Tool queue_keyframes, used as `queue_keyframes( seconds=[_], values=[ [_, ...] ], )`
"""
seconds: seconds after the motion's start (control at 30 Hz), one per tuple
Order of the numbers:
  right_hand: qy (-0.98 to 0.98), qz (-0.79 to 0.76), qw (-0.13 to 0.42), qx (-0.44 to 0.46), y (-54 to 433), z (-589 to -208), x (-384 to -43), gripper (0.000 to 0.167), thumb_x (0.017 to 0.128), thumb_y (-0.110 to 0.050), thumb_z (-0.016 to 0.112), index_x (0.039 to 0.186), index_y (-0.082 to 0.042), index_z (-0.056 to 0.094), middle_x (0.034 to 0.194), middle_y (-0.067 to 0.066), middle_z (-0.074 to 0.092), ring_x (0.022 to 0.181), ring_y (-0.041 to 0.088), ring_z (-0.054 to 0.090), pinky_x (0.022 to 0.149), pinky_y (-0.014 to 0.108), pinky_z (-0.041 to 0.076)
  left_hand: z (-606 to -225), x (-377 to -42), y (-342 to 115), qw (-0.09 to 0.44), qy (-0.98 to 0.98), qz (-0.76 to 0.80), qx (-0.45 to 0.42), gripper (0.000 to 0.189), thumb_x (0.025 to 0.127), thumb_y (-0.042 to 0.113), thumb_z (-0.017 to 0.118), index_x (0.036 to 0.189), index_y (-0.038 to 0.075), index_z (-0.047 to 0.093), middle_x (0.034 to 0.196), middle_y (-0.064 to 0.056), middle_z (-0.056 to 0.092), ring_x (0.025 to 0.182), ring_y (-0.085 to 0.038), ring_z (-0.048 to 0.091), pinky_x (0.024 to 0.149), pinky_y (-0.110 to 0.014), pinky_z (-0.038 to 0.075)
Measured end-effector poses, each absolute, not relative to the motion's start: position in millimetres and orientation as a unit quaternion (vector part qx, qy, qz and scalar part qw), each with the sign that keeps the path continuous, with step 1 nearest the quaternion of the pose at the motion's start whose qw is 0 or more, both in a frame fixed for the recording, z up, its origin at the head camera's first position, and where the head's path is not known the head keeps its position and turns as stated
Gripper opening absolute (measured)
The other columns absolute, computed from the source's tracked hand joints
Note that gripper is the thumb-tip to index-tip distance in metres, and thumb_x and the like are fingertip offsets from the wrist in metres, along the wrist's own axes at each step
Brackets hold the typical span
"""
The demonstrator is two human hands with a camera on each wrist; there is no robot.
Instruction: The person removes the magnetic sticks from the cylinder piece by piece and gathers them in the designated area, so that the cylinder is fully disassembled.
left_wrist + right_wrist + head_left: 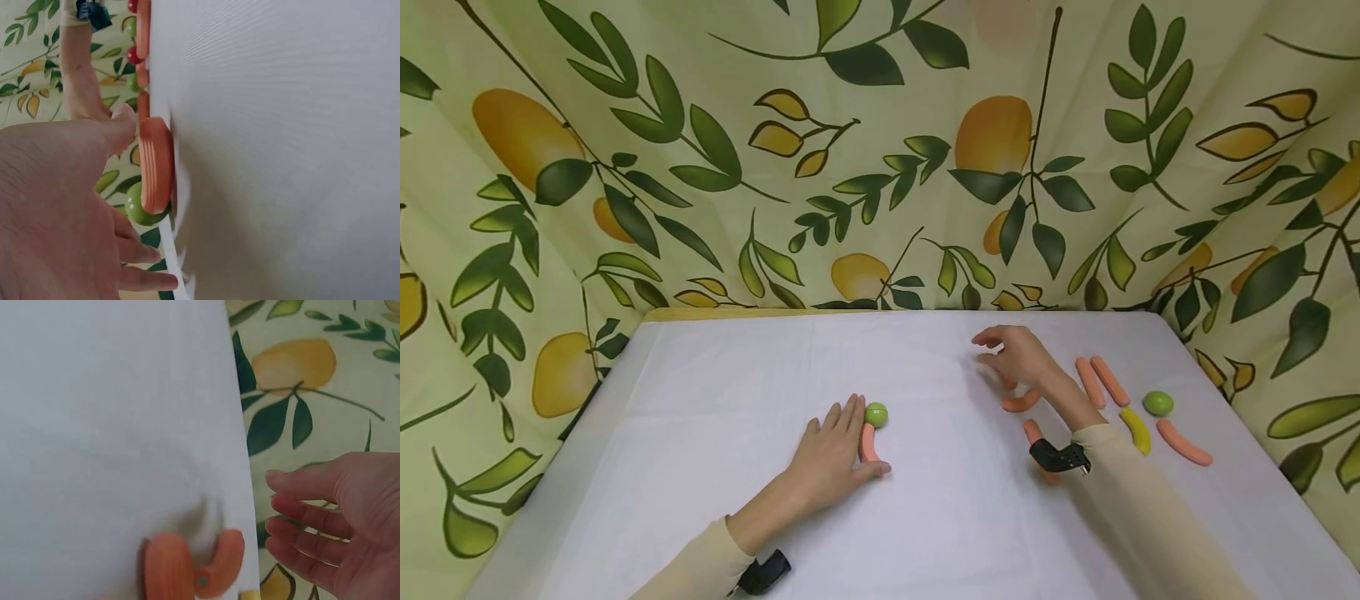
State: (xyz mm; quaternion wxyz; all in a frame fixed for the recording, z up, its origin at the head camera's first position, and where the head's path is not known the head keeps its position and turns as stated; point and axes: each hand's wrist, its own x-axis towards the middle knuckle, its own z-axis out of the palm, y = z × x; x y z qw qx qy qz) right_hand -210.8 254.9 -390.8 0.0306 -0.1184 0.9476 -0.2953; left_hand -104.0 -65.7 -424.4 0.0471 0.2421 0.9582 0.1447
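Observation:
My left hand (827, 467) lies beside a curved orange-pink toy sausage (868, 443), its fingers straight and thumb spread around the sausage's near end. A green ball (876, 415) sits at the sausage's far end, right by the fingertips. The left wrist view shows the sausage's ridged side (156, 165) with the green ball (139, 205) partly behind it. Over the table at the right, my right hand (1018, 354) hangs with loosely bent fingers and holds nothing. Below it lies a curved sausage (1022, 402), with another (1007, 381) partly hidden by the hand.
Right of the right forearm lie two straighter sausages (1090, 383), a yellow toy banana (1137, 431), a green ball (1159, 403) and a curved sausage (1183, 443). More pieces, including a red ball (134, 55), show in the left wrist view. A patterned curtain (895, 208) hangs behind the white-covered table (722, 400).

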Motion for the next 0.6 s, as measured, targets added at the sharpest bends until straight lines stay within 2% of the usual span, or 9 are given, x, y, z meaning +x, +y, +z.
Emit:
queue_keyframes(
  seconds=[0.23, 0.6],
  values=[
    [0.939, -0.297, 0.033, -0.168, 228, -396, -202, 0.03, 0.086, -0.003, 0.073, 0.115, 0.002, 0.069, 0.114, 0.016, 0.068, 0.104, 0.031, 0.061, 0.089, 0.045, 0.053, -427, -99, -67, 0.059, 0.964, 0.143, 0.215, 0.092, 0.09, 0.065, 0.053, 0.148, -0.004, 0.035, 0.153, -0.022, 0.035, 0.14, -0.044, 0.032, 0.106, -0.063, 0.03],
    [0.91, -0.329, 0.045, -0.249, 178, -407, -185, 0.03, 0.086, -0.006, 0.074, 0.115, -0.001, 0.07, 0.112, 0.01, 0.069, 0.101, 0.024, 0.064, 0.085, 0.038, 0.054, -428, -96, -69, 0.041, 0.968, 0.109, 0.22, 0.085, 0.09, 0.062, 0.056, 0.142, -0.005, 0.046, 0.15, -0.021, 0.041, 0.138, -0.043, 0.036, 0.104, -0.062, 0.034]
  ],
)
